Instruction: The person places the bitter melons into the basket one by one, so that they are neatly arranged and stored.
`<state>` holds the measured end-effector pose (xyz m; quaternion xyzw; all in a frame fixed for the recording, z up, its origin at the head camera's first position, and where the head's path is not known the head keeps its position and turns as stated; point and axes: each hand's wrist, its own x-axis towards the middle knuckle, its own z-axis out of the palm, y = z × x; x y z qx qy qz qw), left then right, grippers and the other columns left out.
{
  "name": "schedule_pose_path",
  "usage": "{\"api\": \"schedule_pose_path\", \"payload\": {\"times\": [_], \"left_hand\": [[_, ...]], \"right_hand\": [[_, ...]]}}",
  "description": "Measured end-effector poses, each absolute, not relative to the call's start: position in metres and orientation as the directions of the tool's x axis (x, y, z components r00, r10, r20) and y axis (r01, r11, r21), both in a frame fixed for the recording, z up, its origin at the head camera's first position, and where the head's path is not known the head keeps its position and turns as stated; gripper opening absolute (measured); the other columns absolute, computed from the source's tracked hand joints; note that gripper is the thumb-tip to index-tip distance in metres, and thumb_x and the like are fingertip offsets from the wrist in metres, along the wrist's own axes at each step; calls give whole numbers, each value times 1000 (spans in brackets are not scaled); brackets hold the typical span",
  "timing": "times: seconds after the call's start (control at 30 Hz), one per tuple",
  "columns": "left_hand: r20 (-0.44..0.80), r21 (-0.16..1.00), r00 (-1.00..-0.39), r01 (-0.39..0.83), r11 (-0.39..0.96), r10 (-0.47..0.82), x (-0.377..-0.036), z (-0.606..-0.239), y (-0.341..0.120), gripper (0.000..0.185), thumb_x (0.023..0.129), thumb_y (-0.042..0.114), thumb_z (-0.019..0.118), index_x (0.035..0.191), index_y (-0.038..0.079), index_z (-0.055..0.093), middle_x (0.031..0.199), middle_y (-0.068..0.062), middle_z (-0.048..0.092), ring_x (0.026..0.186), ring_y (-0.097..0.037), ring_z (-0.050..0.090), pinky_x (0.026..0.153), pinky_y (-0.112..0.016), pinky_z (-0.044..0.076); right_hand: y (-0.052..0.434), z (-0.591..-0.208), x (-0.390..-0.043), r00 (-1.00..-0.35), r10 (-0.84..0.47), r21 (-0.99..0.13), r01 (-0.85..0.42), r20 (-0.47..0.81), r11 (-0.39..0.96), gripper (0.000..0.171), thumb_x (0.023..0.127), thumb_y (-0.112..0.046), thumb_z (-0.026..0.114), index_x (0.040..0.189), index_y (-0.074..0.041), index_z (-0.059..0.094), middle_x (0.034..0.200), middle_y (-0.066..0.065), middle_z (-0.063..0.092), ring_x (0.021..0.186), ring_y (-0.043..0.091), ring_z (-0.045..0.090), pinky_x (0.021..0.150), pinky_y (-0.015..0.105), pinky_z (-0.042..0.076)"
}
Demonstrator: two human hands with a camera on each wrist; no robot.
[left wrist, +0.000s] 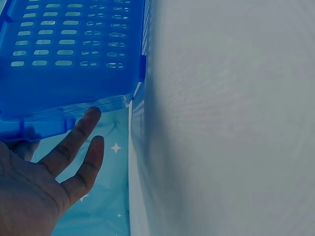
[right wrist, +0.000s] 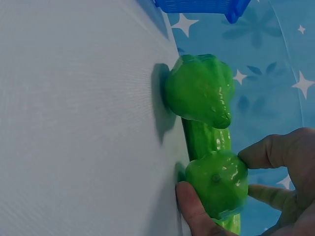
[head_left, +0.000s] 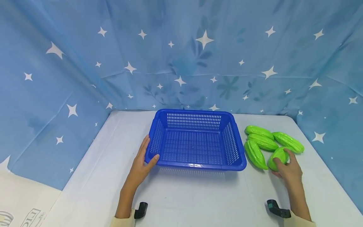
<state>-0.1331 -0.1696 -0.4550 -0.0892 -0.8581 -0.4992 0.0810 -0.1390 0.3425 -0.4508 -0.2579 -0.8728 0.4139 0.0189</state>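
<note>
A blue plastic basket (head_left: 195, 165) with slotted walls sits on the white table, nothing inside it. My left hand (head_left: 140, 165) is at its near left corner, thumb by the rim and fingers straight along the outside; the left wrist view shows those fingers (left wrist: 81, 140) spread below the basket wall. To the basket's right lie several bright green bitter melons (head_left: 262, 142) with ridged, glossy skin. My right hand (head_left: 290, 170) grips the nearest bitter melon (head_left: 279, 156) between thumb and fingers. In the right wrist view its rounded end (right wrist: 216, 179) faces the camera, with fingertips on opposite sides.
Another bitter melon (head_left: 255, 154) lies just left of the gripped one, near the basket's right side. A white cloth covers the table (head_left: 181, 198). Blue star-patterned curtains (head_left: 181, 56) hang behind and along both sides. A black wrist device (head_left: 279, 209) sits on each forearm.
</note>
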Motion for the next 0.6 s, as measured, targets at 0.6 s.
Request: {"api": "schedule_pose_path", "payload": {"times": [0.6], "left_hand": [[229, 850, -970, 239, 469, 80, -135, -456, -170, 77, 97, 37, 57, 158, 25, 12, 166, 5, 7, 153, -29, 9, 118, -61, 17]], "right_hand": [[353, -454, -129, -854, 424, -847, 444, -301, 293, 64, 103, -22, 34, 158, -25, 2, 156, 34, 8, 132, 48, 33, 71, 28, 61]]}}
